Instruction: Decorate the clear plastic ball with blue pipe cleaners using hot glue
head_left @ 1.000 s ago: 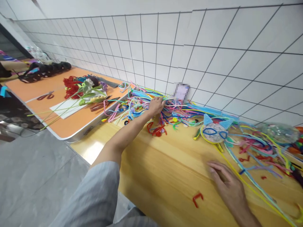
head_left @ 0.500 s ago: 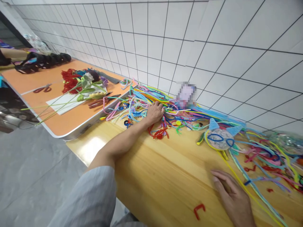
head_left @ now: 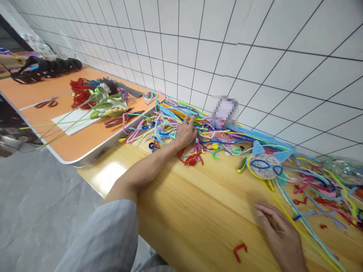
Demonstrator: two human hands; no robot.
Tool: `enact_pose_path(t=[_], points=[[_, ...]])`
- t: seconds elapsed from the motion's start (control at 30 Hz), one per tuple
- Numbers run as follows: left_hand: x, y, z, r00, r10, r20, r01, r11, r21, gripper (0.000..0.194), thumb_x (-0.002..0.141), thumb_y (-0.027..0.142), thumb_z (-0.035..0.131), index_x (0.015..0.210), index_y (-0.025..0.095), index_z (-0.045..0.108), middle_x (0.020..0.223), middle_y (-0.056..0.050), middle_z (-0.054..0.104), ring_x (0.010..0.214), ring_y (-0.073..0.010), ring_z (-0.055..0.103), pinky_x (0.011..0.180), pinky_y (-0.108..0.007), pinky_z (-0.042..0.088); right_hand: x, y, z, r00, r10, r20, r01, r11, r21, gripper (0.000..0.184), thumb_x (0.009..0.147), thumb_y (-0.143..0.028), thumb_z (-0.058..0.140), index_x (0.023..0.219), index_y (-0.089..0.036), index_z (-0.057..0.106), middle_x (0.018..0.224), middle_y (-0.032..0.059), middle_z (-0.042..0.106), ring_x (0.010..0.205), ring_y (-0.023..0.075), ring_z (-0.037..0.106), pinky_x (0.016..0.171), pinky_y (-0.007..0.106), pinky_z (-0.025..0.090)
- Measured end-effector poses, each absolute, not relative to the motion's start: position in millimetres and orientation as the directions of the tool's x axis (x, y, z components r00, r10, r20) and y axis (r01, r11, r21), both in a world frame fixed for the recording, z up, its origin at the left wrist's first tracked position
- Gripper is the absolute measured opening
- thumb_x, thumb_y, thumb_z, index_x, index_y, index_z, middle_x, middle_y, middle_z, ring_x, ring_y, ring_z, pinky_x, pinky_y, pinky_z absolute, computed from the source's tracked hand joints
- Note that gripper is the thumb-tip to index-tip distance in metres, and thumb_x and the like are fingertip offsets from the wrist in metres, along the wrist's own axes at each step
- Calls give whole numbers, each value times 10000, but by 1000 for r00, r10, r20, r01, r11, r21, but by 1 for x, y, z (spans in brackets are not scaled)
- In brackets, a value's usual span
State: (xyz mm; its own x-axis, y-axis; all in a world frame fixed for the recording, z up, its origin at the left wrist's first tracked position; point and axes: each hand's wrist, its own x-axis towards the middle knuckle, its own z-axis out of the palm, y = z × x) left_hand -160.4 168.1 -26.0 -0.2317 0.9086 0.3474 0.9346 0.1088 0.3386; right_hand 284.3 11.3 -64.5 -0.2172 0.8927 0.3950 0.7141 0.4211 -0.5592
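My left hand (head_left: 185, 132) reaches far out and lies on a heap of coloured pipe cleaners (head_left: 172, 117) by the tiled wall, fingers stretched over the strands. My right hand (head_left: 279, 234) rests flat on the wooden table (head_left: 198, 211), fingers apart, touching a long yellow pipe cleaner (head_left: 300, 230). A pipe-cleaner cat face with blue ears (head_left: 265, 164) lies between the hands. A short red bent piece (head_left: 239, 251) lies near my right hand.
An orange table (head_left: 70, 141) adjoins on the left, bearing pipe-cleaner flowers (head_left: 102, 98), white paper, pliers (head_left: 119, 121), scissors (head_left: 45, 103) and dark objects (head_left: 42, 68). More coloured strands (head_left: 320, 185) spread at the right. Grey floor lies below left.
My left hand has shifted slightly within the pipe-cleaner heap and its fingers have spread out. The right hand has stayed put; the view has tilted a little.
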Motion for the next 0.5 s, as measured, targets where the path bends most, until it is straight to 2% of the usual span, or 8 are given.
enact_pose_path(t=[0.1, 0.17, 0.27, 0.33, 0.5], points=[[-164, 171, -25, -202, 923, 327, 944, 95, 316, 632, 1085, 280, 534, 1704, 182, 448, 1755, -205, 493, 1537, -395, 562, 1253, -510, 464, 282, 11, -63, -219, 893, 394, 713, 422, -560, 406, 1018, -628, 660, 955, -292, 878, 1009, 65, 892, 926, 277, 864, 847, 368, 715], [-166, 173, -24, -176, 935, 308, 955, 86, 284, 607, 1093, 284, 517, 1693, 197, 483, 1715, -185, 550, 1482, -386, 599, 1240, -513, 475, 282, 11, -62, -218, 893, 394, 714, 421, -559, 407, 1017, -627, 660, 957, -290, 881, 1012, 66, 894, 923, 275, 865, 841, 361, 716], [-165, 173, -23, -162, 941, 298, 961, 82, 263, 471, 1088, 286, 522, 1535, 209, 649, 1574, -176, 655, 1420, -371, 631, 1204, -507, 505, 281, 11, -62, -217, 894, 393, 718, 419, -556, 406, 1021, -625, 655, 961, -295, 883, 1009, 61, 895, 920, 271, 864, 836, 355, 714], [-165, 172, -22, -164, 941, 297, 963, 88, 254, 375, 1073, 288, 537, 1391, 209, 720, 1528, -176, 671, 1398, -367, 642, 1182, -504, 522, 281, 11, -62, -219, 895, 389, 719, 417, -555, 402, 1025, -621, 651, 960, -298, 882, 1009, 55, 894, 924, 267, 863, 843, 351, 712], [-166, 171, -21, -165, 939, 301, 969, 97, 227, 265, 1017, 272, 590, 1235, 191, 717, 1733, -168, 534, 1371, -387, 655, 1163, -527, 534, 282, 12, -61, -230, 900, 369, 720, 413, -558, 389, 1027, -604, 652, 961, -295, 879, 1016, 50, 894, 936, 262, 862, 860, 344, 710]])
